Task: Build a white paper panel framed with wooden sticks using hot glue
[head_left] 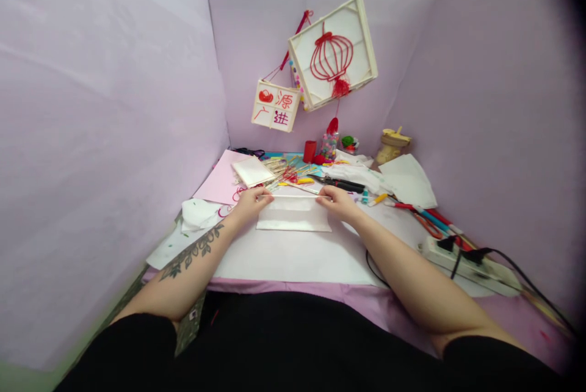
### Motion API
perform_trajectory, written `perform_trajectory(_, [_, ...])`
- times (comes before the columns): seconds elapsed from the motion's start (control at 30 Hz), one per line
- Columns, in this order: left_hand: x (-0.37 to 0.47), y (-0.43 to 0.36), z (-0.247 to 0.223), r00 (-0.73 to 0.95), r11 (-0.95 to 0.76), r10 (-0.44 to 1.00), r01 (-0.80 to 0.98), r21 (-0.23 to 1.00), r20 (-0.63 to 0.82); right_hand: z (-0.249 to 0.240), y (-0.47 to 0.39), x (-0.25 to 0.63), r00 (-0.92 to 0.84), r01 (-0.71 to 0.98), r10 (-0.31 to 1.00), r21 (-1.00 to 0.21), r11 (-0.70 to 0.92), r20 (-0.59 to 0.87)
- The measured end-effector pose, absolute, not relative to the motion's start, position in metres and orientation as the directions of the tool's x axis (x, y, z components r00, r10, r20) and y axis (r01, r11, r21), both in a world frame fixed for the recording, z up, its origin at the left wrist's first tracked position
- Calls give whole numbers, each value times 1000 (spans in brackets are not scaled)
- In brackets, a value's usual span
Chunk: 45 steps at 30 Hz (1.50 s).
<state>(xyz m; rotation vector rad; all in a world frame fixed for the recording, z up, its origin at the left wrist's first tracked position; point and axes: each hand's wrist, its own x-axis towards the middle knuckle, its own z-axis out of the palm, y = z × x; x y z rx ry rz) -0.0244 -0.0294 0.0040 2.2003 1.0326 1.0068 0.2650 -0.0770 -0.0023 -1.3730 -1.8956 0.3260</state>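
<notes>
Between my two hands is a white rectangular sheet (293, 216), paper or thin cloth, with thin straight strips along its top and bottom edges. My left hand (254, 201) pinches the top edge near its left corner. At the opposite corner, my right hand (337, 201) grips the same edge with fingers closed. The sheet's lower edge lies close to the white work surface (293, 261); I cannot tell whether it touches. Just beyond my left hand sits a small white framed panel (253, 171). Black-handled pliers (341, 184) lie behind my right hand.
A lantern panel (332, 53) and a smaller panel with characters (275, 105) hang at the back wall. Thin sticks (286, 167), a jar of beads (329, 146) and a red cylinder (310, 151) crowd the rear. A power strip (467, 264) with cables lies right.
</notes>
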Motion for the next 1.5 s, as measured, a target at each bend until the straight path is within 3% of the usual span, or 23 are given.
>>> perform_trajectory(0.37, [-20,-38,9,515,-635,755,422,647,405,-10,-77,258,-277,713,833,-479,513,480])
perform_trajectory(0.53, [-18,-42,11,542,-646,743,432,629,391,-10,-76,255,-276,809,849,-369,459,451])
perform_trajectory(0.8, [-19,-37,4,570,-689,704,403,602,424,-7,-80,252,-328,771,812,-360,525,482])
perform_trajectory(1.0, [-15,-43,8,599,-696,693,411,588,402,-6,-84,244,-331,843,831,-255,473,447])
perform_trajectory(1.27, [-13,-45,7,602,-697,687,387,604,407,-8,-85,241,-346,802,824,-315,508,448])
perform_trajectory(1.5, [-11,-46,3,647,-708,658,356,610,386,-7,-91,231,-389,802,785,-243,547,483])
